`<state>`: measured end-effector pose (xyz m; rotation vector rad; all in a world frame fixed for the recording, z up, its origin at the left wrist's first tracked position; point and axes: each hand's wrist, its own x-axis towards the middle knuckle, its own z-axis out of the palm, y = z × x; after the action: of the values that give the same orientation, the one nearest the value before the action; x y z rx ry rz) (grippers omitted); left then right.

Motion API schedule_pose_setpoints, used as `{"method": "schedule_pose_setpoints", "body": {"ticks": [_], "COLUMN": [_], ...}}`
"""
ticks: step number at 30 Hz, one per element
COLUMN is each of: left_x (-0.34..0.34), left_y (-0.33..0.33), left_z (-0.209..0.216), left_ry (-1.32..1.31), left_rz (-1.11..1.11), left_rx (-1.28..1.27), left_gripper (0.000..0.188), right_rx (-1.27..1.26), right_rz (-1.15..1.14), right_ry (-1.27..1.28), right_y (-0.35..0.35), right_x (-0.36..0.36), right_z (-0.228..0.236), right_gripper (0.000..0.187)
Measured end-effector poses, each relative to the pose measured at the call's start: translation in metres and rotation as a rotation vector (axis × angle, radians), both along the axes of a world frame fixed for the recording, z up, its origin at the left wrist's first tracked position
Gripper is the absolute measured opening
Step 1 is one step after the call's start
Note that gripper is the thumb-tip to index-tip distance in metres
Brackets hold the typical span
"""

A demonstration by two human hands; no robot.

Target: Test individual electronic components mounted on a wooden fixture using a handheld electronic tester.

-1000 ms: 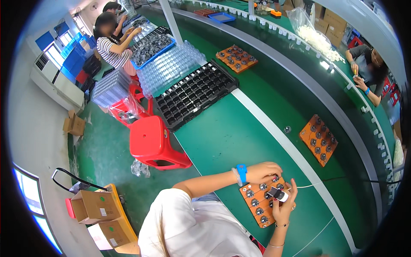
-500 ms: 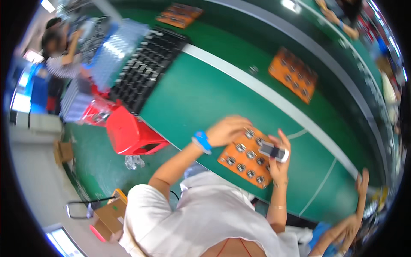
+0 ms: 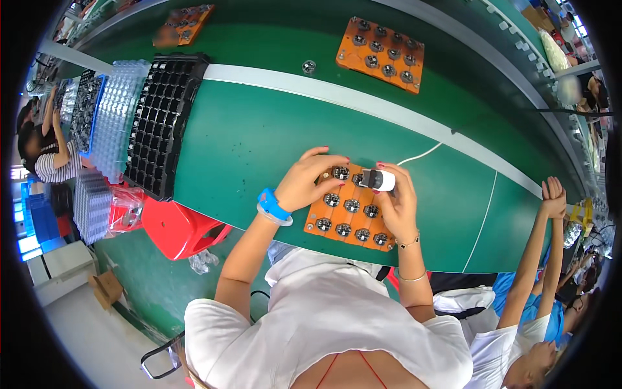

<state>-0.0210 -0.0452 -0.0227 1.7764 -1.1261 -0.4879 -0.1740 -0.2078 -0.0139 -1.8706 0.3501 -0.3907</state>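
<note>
An orange tray (image 3: 311, 227) with rows of small round metal-and-black parts lies on the green table in front of me. At its upper left corner, my left hand (image 3: 304, 183) has thumb and forefinger closed about one round part (image 3: 340, 173), which sits in the tray. My right hand (image 3: 400, 206) grips a small white-and-black handheld device (image 3: 382, 180), its dark end over the tray's top row. That end partly covers a neighbouring round part (image 3: 358, 179). The right fingers hide the tray's upper right corner. A white cable (image 3: 421, 155) runs from near the device toward the table's far edge.
Beyond the pale rail (image 3: 324, 97) lie another filled orange tray (image 3: 381, 55) and a loose round part (image 3: 309, 67). Black trays (image 3: 162, 123) and clear plastic trays (image 3: 116, 117) stand left, above a red stool (image 3: 172, 227). A co-worker's arms (image 3: 544, 240) reach in at right.
My head view has turned and shifted. My left thumb and forefinger now close about a round part at the tray's corner. The device in my right hand has come to the tray's top row.
</note>
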Motion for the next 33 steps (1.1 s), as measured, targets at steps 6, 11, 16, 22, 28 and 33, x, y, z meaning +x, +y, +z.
{"method": "schedule_pose_setpoints", "body": {"ticks": [6,11,16,22,28,33], "left_x": [0.001,0.002,0.003,0.015,0.143,0.185], "left_y": [0.001,0.001,0.000,0.006,-0.027,-0.056], "left_z": [0.002,-0.006,-0.010,-0.009,-0.019,-0.009], "left_ry": [-0.160,-0.114,-0.010,-0.161,-0.677,-0.272], "left_rz": [-0.028,-0.065,-0.052,-0.008,0.624,0.487], "left_rx": [0.058,0.054,0.049,-0.018,-0.074,0.047], "left_gripper": [0.038,0.037,0.036,0.034,0.040,0.046], "right_rx": [-0.106,0.123,0.051,-0.122,-0.192,-0.221], "right_rz": [-0.056,-0.479,-0.633,-0.703,-0.720,-0.697], "right_ry": [0.021,-0.251,-0.270,-0.251,-0.315,-0.376], "right_y": [-0.003,0.014,0.063,0.066,0.047,0.030], "right_x": [-0.012,-0.048,-0.081,-0.075,-0.062,-0.052], "right_z": [-0.004,-0.023,-0.038,-0.051,-0.050,-0.045], "right_gripper": [0.031,0.039,0.044,0.043,0.036,0.035]}}
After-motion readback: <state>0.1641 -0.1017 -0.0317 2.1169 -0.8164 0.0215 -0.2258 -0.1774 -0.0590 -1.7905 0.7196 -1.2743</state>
